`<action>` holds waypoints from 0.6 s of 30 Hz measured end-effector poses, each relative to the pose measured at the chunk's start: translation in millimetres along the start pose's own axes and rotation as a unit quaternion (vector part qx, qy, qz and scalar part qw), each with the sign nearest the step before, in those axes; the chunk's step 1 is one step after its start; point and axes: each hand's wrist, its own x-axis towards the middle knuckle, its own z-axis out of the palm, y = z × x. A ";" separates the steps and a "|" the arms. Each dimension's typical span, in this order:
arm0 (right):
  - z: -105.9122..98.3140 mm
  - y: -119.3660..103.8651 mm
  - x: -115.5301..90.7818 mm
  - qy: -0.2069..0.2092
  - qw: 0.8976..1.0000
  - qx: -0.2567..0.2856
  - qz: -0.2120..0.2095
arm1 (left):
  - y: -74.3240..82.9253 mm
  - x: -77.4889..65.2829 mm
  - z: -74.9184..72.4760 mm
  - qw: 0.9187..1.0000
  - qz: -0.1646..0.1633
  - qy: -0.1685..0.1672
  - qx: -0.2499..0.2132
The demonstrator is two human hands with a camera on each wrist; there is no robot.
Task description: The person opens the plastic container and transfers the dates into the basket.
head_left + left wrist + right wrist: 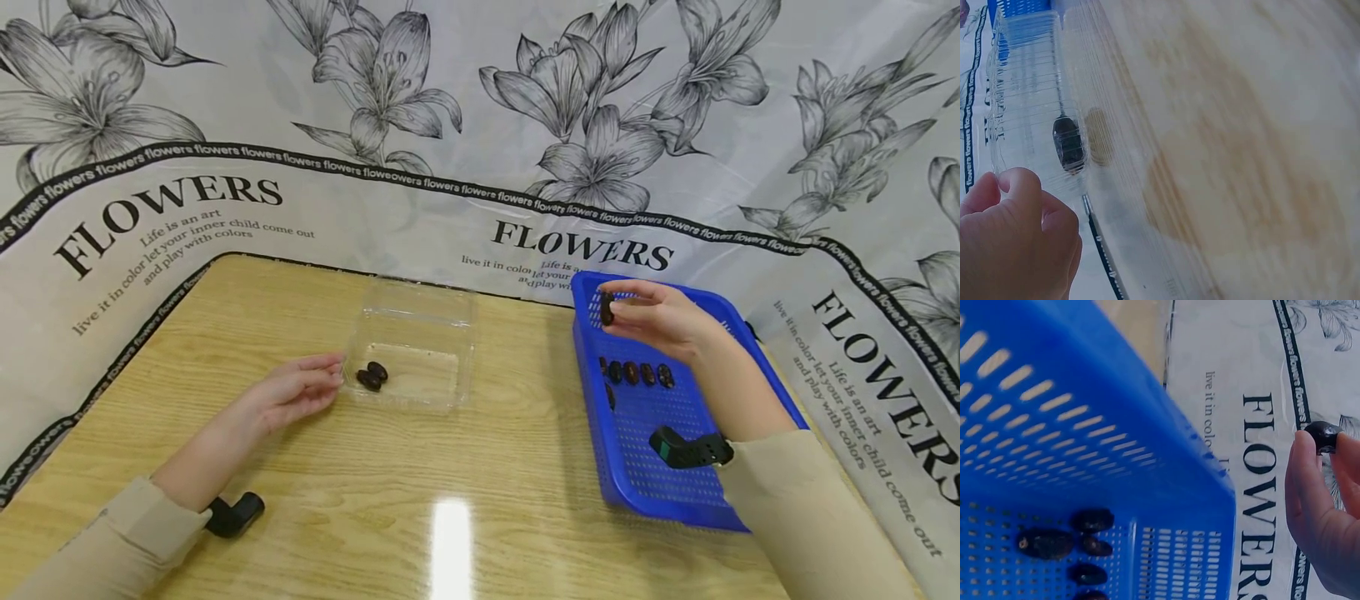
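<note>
Between thumb and fingers, my right hand (656,317) pinches a dark brown date (607,308) above the far end of a blue plastic basket (603,467). More dates (632,372) lie in a short row on the basket floor. In the right wrist view the pinched date (1324,436) is glossy and nearly black. My left hand (300,390) holds the left edge of a clear plastic box (420,396), fingertips and thumb at its wall. Inside that box, at its left end, sit a few dates (372,375). Its clear lid (420,302) stands open at the back.
The wooden table (337,492) carries the box at the middle and the basket on the right. A white flower-printed sheet (420,200) rises behind the table and along its sides. Black wrist straps with devices (690,450) are on both wrists.
</note>
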 end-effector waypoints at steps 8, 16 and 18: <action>-21.3 10.1 -8.7 0.024 0.998 -0.034 0.038 | -3.5 2.9 1.7 1.000 -0.002 -0.005 -0.002; -40.1 27.6 -5.9 0.025 0.996 -0.064 0.055 | -3.9 3.8 -1.7 1.000 -0.003 -0.013 -0.010; -43.9 33.9 -5.2 0.026 0.994 -0.087 0.063 | -3.0 3.2 -2.0 1.000 -0.002 -0.013 -0.010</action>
